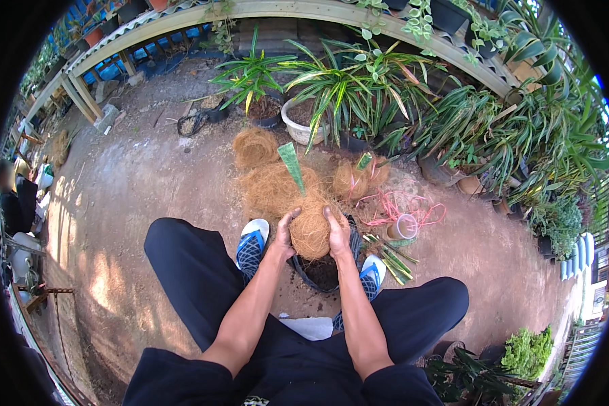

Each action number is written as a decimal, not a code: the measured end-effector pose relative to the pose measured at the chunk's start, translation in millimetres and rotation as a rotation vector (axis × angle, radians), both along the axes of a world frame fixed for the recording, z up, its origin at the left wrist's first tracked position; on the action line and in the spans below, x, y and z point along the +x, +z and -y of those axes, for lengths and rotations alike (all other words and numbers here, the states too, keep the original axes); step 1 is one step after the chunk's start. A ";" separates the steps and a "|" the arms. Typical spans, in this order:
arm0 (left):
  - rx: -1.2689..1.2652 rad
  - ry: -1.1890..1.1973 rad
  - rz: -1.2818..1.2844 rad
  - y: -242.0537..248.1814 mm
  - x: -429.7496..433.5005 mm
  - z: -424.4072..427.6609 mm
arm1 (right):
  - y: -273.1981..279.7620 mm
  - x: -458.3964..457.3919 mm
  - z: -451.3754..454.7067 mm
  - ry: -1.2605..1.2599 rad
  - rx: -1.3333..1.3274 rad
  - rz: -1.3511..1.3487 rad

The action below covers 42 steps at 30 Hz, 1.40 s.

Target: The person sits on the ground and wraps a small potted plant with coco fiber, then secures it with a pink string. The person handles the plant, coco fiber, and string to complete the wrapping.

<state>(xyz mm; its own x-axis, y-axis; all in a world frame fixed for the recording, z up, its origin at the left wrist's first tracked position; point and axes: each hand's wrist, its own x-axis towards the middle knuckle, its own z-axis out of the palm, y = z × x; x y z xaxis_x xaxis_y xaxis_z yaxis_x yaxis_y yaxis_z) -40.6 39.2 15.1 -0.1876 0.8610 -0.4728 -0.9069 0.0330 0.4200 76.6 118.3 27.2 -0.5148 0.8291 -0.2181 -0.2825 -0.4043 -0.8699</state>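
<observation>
Between both palms I hold a ball of brown coconut fibre, with a green snake plant leaf cutting standing up from its far side. My left hand presses its left side and my right hand its right, thumbs on top. Below the ball is a dark container of soil, partly hidden by my hands. Just beyond lies a loose heap of coconut fibre. Two fibre balls tied with pink string sit to its right, a cut leaf showing at one. A rolled fibre bundle lies farther back.
Tangled pink string, a clear plastic cup and cut leaf pieces lie on the ground right of the container. Potted plants line the back and right. A person sits at the far left. My slippered feet flank the container.
</observation>
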 end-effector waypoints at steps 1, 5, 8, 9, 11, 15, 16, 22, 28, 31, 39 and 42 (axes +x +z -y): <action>0.015 -0.004 0.000 1.1 -0.2 0.5 | -1.1 -0.1 0.0 0.009 0.054 -0.020; 0.041 -0.019 0.020 4.2 0.8 1.7 | -4.1 0.5 -0.3 0.013 0.059 -0.015; -0.026 -0.007 -0.001 6.1 1.4 0.9 | -4.2 1.3 1.6 -0.007 0.011 -0.020; -0.026 -0.010 0.001 6.8 1.3 1.0 | -3.9 1.4 2.8 -0.018 -0.030 -0.015; -0.053 -0.023 0.009 7.7 0.4 1.5 | -3.2 1.1 4.7 -0.019 -0.020 -0.047; -0.062 -0.054 -0.003 2.4 -3.8 -0.9 | -5.0 -1.5 6.0 -0.057 -0.041 -0.113; -0.063 -0.054 0.008 -1.0 -5.8 -3.3 | -6.9 -2.3 4.8 -0.062 -0.017 -0.104; -0.064 0.029 -0.010 -31.6 -4.9 -32.0 | -31.3 8.0 -24.8 -0.059 0.083 0.058; -0.038 0.072 -0.028 -46.2 -14.7 -55.2 | -74.3 56.1 -96.3 -0.201 0.037 0.127; -0.037 0.098 -0.021 -49.1 -20.2 -59.4 | -106.1 68.1 -128.0 -0.401 0.089 0.647; -0.120 0.117 -0.038 -53.4 -25.5 -65.8 | -165.8 77.9 -133.6 0.276 0.659 1.477; -0.114 0.110 -0.041 -53.5 -24.3 -65.5 | -166.3 75.3 -143.4 0.368 0.562 1.589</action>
